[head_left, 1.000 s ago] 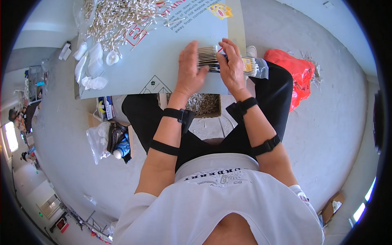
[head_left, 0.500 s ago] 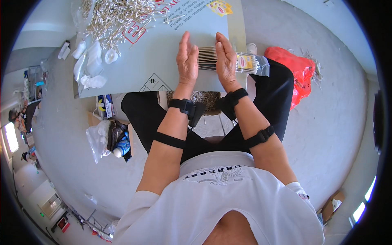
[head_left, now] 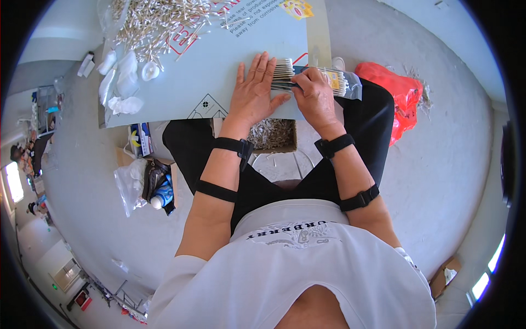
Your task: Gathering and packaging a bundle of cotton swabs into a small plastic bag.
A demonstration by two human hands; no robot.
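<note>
A row of cotton swabs (head_left: pixel 282 71) lies on the grey board (head_left: pixel 213 77) between my hands. My left hand (head_left: pixel 253 90) rests flat at the left end of the row, its fingers stretched out and its thumb reaching toward my right hand. My right hand (head_left: pixel 315 98) is closed in a pinch at the mouth of a clear plastic bag (head_left: pixel 355 89). More swabs and a yellow label (head_left: pixel 332 80) show inside that bag, to the right of my hand. What lies under my right fingers is partly hidden.
A big heap of loose swabs (head_left: pixel 159 24) covers the far left of the board, with white wrapped bundles (head_left: pixel 127 74) beside it. Yellow labels (head_left: pixel 297 7) lie at the far edge. Below the board stands a box of swabs (head_left: pixel 274 137); a red bag (head_left: pixel 392 98) is at the right.
My hands were upright on both sides of the swabs. Now the left lies flatter, palm down, and the right has turned and closed on the bag's mouth.
</note>
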